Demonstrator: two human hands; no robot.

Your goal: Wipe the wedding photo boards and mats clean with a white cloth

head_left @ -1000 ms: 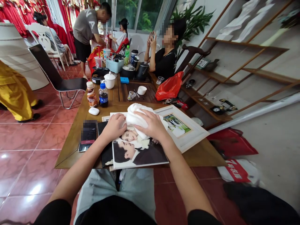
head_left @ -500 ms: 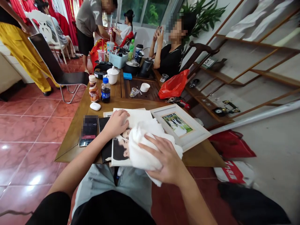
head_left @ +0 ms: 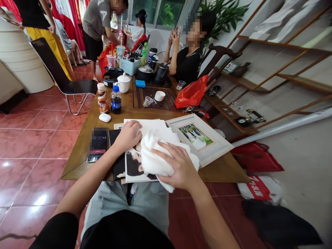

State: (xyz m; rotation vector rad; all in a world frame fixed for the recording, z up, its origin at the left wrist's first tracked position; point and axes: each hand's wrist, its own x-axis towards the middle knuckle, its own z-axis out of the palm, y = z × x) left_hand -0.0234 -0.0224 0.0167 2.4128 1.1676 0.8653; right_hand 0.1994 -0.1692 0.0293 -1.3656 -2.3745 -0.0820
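A bunched white cloth (head_left: pixel 155 157) is gripped in my right hand (head_left: pixel 178 166), which presses it onto a photo print (head_left: pixel 133 164) near the table's front edge. The cloth covers much of the print. My left hand (head_left: pixel 129 135) lies with its fingers stretched out on the print's upper left part, holding nothing. Just right of the cloth is a white picture frame (head_left: pixel 173 122) with a small outdoor photo (head_left: pixel 195 135) in it. Something flat and black (head_left: pixel 118 169) sticks out at the print's left side.
On the wooden table (head_left: pixel 77 159) are a phone (head_left: pixel 98 145), a white case (head_left: pixel 105 118), a brown-labelled bottle (head_left: pixel 102 98), a cola bottle (head_left: pixel 116 100), a lidded white mug (head_left: pixel 123 83) and a red plastic bag (head_left: pixel 192 93). A person (head_left: pixel 190 58) sits opposite; others are farther back.
My right hand and the cloth have moved slightly up and left over the print. My left hand stays on the print. In the background, the person in yellow trousers has shifted right.
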